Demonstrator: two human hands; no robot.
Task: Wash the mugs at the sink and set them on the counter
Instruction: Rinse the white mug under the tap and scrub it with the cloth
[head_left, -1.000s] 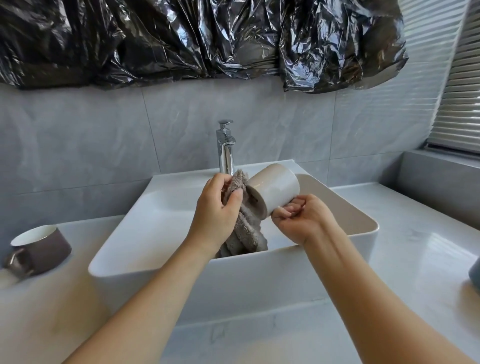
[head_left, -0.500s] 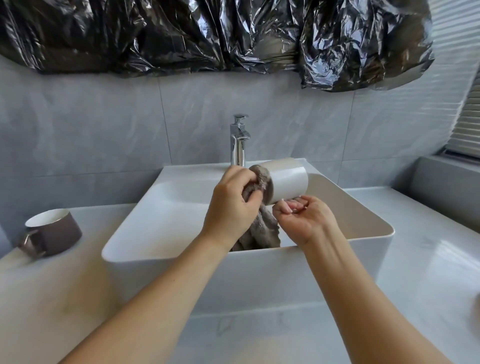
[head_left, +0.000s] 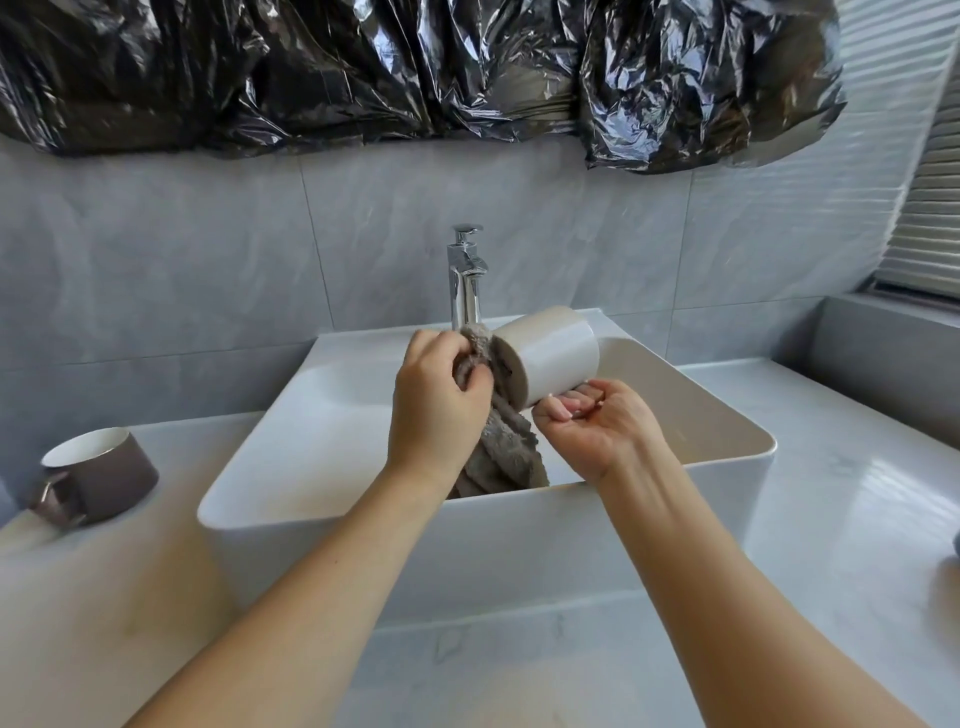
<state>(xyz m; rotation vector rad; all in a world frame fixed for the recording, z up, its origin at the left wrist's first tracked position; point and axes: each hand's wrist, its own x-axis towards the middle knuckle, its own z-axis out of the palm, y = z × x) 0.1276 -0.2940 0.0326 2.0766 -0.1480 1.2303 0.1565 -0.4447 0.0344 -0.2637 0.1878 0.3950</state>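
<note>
White mug (head_left: 553, 356) lies on its side above the sink (head_left: 322, 431), long axis running left to right, mouth facing left. Our right hand (head_left: 597, 428) curls around its handle from below, palm up. Our left hand (head_left: 441, 410) bunches a grey cloth (head_left: 506, 452) against the mouth. A brown mug (head_left: 104, 475) sits upright on the counter (head_left: 852, 467), far left.

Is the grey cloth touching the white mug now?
Touching. The head view shows the grey cloth, gripped by the left hand, pressed against the white mug at its open mouth.
</note>
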